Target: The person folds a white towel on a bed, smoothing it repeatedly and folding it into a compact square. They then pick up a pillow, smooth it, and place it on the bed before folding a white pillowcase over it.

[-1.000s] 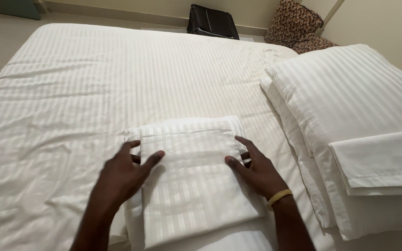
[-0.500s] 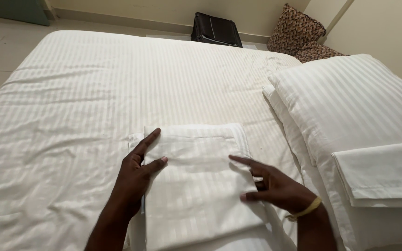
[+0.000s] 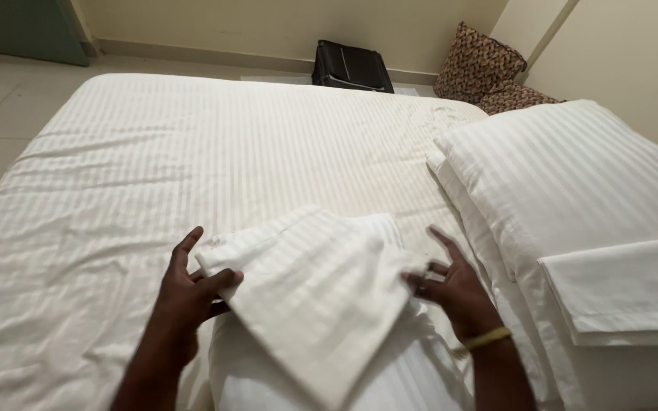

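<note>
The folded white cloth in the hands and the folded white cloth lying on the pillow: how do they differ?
The cloth in the hands is lifted and tilted, gripped by the left hand and the right hand; the cloth on the pillow lies flat and untouched. The held one shows woven stripes; the other looks plain and smooth. Both are white and folded.

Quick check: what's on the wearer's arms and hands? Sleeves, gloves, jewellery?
Both forearms are bare as far as the frame shows, no sleeves or gloves. The left hand carries nothing visible. The right hand has a thin yellow-gold bangle at the wrist. No watch or rings can be made out.
</note>
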